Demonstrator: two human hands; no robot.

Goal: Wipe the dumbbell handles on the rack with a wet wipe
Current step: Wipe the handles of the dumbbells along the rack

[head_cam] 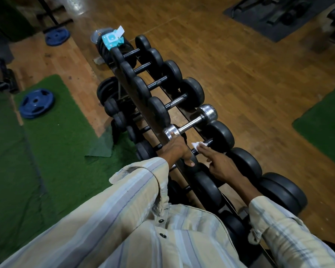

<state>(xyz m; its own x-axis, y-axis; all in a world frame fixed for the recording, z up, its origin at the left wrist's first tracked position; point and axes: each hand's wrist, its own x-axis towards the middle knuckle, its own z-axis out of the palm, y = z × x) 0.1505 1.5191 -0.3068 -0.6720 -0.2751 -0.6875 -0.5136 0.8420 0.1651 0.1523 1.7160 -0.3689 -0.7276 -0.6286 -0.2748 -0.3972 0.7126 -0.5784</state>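
Right hand (219, 164) grip pinches the wet wipe (197, 145) against a black dumbbell handle (207, 142) on the rack (143, 105); left hand (177, 149), beside it, curls over the dumbbell's near head, likely steadying it.

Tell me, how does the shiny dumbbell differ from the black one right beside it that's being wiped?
The chrome dumbbell has small, bright metal heads; the black dumbbell has larger, matte dark heads. The chrome one's handle is bare and fully visible, while the black one's is partly covered by the white wipe under the right hand. The left hand rests near the chrome one's head. Both lie crosswise on the rack.
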